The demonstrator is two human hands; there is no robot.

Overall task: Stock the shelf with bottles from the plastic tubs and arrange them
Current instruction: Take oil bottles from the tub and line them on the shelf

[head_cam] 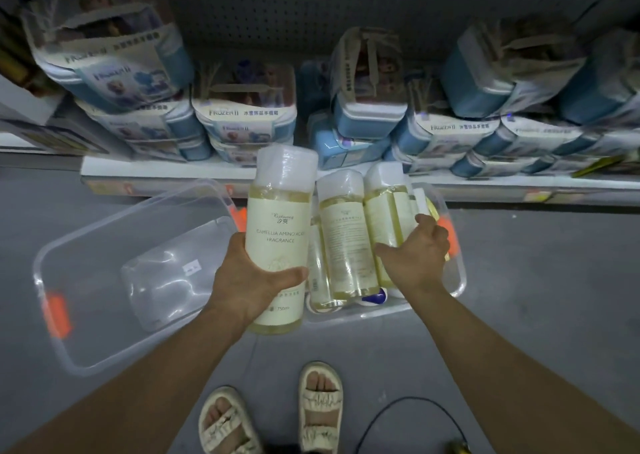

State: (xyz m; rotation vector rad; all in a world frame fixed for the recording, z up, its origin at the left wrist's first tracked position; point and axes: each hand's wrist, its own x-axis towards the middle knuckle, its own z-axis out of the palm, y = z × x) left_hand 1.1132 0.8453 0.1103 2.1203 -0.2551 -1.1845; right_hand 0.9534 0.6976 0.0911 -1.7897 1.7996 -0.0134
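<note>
Grey floor (519,298) runs under me up to a low white shelf (207,168) stacked with blue-and-white boxed cases (242,114) against a dark pegboard back. Two clear plastic tubs sit on the floor before the shelf. The left tub (104,246) has only a clear lid or tray lying in its bottom. The right tub (457,273) holds pale yellow bottles lying together, white caps toward the shelf.

My left hand (249,280) wraps its fingers and thumb around the lower half of one bottle (280,232), held up above the gap between the tubs, cap pointing at the shelf, cream label facing me. My right hand (419,249) reaches into the right tub, fingers curled over the rightmost bottle (384,208) there, thumb stretched toward the middle bottle (343,232). My sandalled feet (273,415) stand below, a black cable (415,415) beside them.
</note>
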